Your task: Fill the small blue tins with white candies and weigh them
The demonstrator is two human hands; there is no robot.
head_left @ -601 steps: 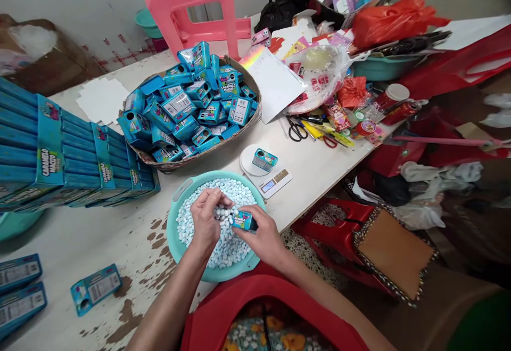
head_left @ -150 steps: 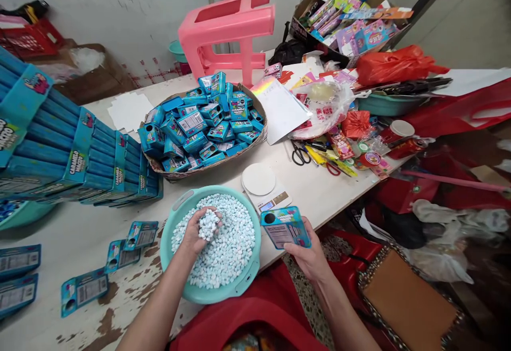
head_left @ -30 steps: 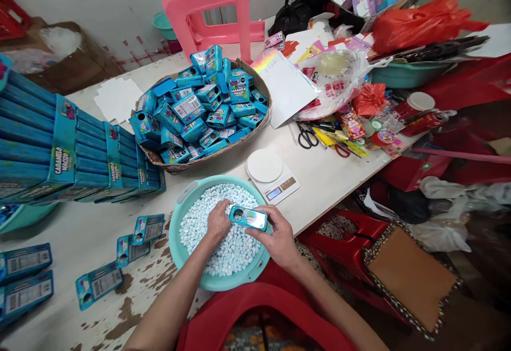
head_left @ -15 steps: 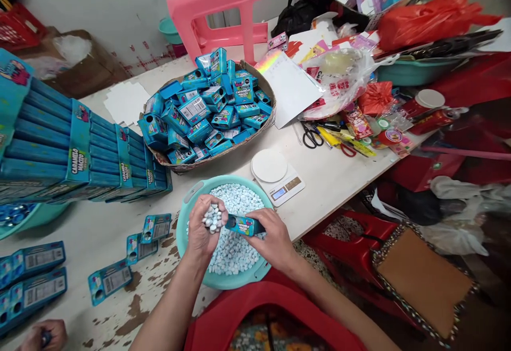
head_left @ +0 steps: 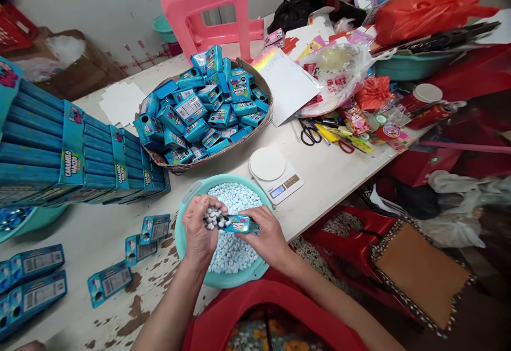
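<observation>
- A small blue printed cardboard box point(head_left: 238, 224) lettered "CARAMELO MACIZO" lies level above a round teal plastic basin point(head_left: 223, 280), one end turned toward a handful of pieces.
- The right hand point(head_left: 266, 235) grips the box from its far end, thumb on the near side and fingers closed around it.
- The left hand point(head_left: 199, 228) is cupped, its fingers curled around a handful of small rounded white and pale-blue pieces point(head_left: 214, 218) — some of them at the box's end.
- Below both hands, a bed of loose white and pale-blue pieces point(head_left: 235, 258) fills the basin.
- Just beyond the basin's rim sits a white plastic scale with a round platform point(head_left: 267, 164), its small display lit.
- Behind the basin, a low brown cardboard tray point(head_left: 175, 169) holds a heap of blue printed boxes point(head_left: 199, 108).
- On the left rise long blue display cartons point(head_left: 34, 151) bearing the same lettering; nearer, three flat-lying blue packs point(head_left: 109, 284) rest on the worn white table point(head_left: 159, 298).
- Farther off stand a pink plastic stool point(head_left: 215, 10) — set on the tabletop — and, to the right, black-handled scissors point(head_left: 310, 132) among pens and wrappers.
</observation>
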